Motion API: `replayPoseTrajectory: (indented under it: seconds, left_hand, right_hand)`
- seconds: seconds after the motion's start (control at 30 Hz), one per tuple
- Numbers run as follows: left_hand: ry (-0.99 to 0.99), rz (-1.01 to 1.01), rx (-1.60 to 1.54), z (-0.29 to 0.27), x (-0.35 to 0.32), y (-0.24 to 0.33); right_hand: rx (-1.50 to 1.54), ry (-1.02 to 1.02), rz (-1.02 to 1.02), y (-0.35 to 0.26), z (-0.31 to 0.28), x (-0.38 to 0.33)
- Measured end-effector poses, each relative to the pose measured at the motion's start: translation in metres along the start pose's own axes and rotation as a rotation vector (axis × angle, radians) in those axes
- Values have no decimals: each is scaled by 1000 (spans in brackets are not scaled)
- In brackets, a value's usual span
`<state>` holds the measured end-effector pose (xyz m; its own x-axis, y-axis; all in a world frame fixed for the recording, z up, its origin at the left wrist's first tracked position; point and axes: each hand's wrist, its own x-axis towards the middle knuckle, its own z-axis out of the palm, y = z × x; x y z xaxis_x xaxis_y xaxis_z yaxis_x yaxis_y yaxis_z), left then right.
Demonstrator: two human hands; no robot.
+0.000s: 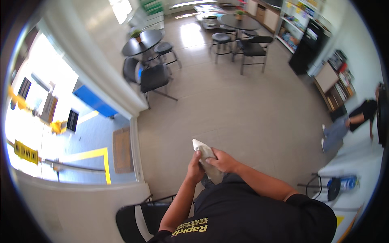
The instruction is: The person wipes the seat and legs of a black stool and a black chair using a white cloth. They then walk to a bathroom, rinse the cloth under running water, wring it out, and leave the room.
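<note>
While the left fingers [196,160] grip a pale cloth [206,152], the right fingers [220,158] clasp it.

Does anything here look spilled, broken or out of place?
Nothing stands out. The left hand and right hand grip a pale, cloth-like bundle, and the black chairs by the round tables stand upright. The bright patch on the floor looks like glare, not a spill.

Daylight's totally blowing out the left doorway [52,60], glare on the far floor [227,105], fisheye-bent edges, black corners, kinda soft background.
</note>
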<state>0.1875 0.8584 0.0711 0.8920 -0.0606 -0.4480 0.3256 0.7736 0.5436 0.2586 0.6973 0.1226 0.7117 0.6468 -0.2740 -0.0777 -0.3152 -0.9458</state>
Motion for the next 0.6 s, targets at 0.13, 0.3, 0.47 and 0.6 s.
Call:
replayPoseTrajectory:
  seconds: [0.13, 0.3, 0.47, 0.6]
  left_hand:
    - [-138, -28, 163, 28, 11, 2]
    - [-188, -86, 386, 61, 47, -23]
    - [-388, -215, 604, 137, 73, -66]
    - [-512, -280, 661, 229, 89, -126]
  right_hand:
    - [33, 142, 81, 19, -29, -24]
    - [249, 207, 186, 49, -95, -76]
    - [426, 316, 150, 83, -149, -140]
    - [449, 397, 83, 99, -206, -203]
